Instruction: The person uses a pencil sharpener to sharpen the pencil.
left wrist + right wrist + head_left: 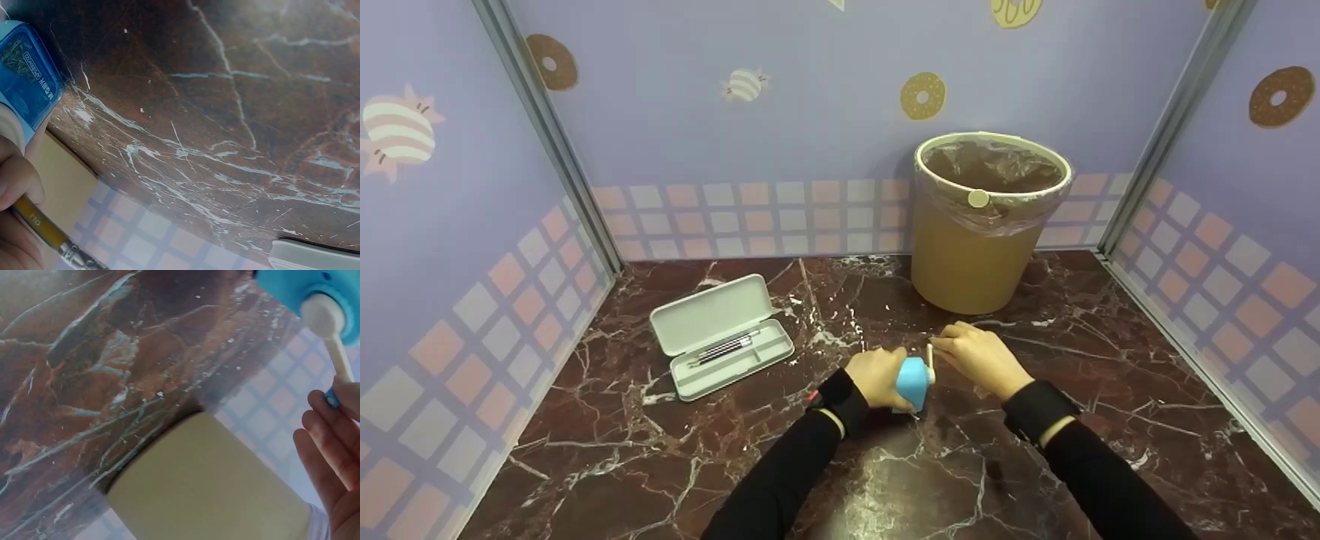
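My left hand [877, 377] grips a blue pencil sharpener [913, 384] on the marbled table. The left wrist view shows its clear blue drawer [31, 79] with shavings inside. A yellow-brown HB pencil [38, 224] with a metal ferrule sticks out past the left fingers; its other end is hidden by them. To the right of the sharpener, my right hand [984, 361] pinches the knob [331, 399] of the white crank [339, 360] between thumb and fingers.
An open white pencil case [720, 371] holding several pencils lies at the left. Behind the hands stands a tan bin [971, 262] with a clear liner. White crumbs [855, 324] are scattered between them. Patterned walls [825, 142] enclose the back and sides.
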`<state>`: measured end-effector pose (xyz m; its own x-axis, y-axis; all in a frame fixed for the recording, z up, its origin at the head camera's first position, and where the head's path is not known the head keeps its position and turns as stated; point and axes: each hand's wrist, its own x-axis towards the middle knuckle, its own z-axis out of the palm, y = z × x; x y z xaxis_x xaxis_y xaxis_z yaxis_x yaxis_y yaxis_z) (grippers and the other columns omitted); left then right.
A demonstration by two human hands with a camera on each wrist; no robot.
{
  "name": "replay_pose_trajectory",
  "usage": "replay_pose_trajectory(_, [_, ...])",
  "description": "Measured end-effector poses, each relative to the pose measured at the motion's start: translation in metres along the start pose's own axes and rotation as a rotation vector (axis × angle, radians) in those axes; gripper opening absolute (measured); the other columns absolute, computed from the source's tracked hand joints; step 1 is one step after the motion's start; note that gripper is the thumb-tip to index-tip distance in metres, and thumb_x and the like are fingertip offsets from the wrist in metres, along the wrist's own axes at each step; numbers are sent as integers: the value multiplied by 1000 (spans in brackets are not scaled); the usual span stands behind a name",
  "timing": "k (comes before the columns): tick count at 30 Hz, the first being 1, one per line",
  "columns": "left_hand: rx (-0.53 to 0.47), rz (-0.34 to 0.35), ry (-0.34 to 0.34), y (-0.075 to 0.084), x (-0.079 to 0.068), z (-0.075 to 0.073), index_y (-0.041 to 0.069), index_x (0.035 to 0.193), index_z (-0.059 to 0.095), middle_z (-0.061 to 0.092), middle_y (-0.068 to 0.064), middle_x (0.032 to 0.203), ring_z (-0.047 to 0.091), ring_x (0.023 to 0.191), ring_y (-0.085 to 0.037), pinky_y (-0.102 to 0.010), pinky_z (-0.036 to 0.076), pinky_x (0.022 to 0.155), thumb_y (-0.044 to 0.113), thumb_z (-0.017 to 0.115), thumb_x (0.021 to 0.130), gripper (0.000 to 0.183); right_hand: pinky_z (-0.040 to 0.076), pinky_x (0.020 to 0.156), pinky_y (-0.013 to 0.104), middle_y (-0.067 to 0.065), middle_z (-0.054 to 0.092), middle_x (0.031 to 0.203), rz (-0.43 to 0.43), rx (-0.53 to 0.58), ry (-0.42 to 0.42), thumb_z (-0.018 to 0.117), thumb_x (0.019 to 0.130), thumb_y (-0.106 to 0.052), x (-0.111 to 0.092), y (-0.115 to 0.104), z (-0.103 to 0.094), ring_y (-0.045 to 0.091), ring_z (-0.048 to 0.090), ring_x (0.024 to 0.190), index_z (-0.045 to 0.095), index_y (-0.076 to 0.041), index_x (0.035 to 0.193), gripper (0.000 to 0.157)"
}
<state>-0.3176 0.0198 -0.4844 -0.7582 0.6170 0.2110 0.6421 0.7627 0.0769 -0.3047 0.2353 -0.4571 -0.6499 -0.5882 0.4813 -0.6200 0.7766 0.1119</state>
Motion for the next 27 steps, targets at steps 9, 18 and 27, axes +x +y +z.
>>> replay_pose_trajectory(9, [3,-2,-6,-1,0,2,11,106,62,76,-6,90,75,79,-23,-38,60,65,56,93,61,71,56,61,41,6,71,82,28,16,-65,78,83,-9,-3,-1,35,25,66,76,78,-11,89,6])
replay_pose_trajectory(18, [13,-8,5,-3,0,-1,11,106,63,77,-7,91,76,80,-23,-39,60,65,56,93,60,71,59,69,46,15,76,95,40,100,-173,79,83,-7,-16,-8,41,31,72,82,76,-4,81,5])
replay_pose_trajectory(27, [-30,-17,-23,-1,-1,-3,10,106,63,77,-7,92,75,81,-24,-39,60,67,55,93,61,70,56,64,42,6,68,77,33,132,-180,79,85,-14,-22,-12,39,25,66,72,74,-8,78,11])
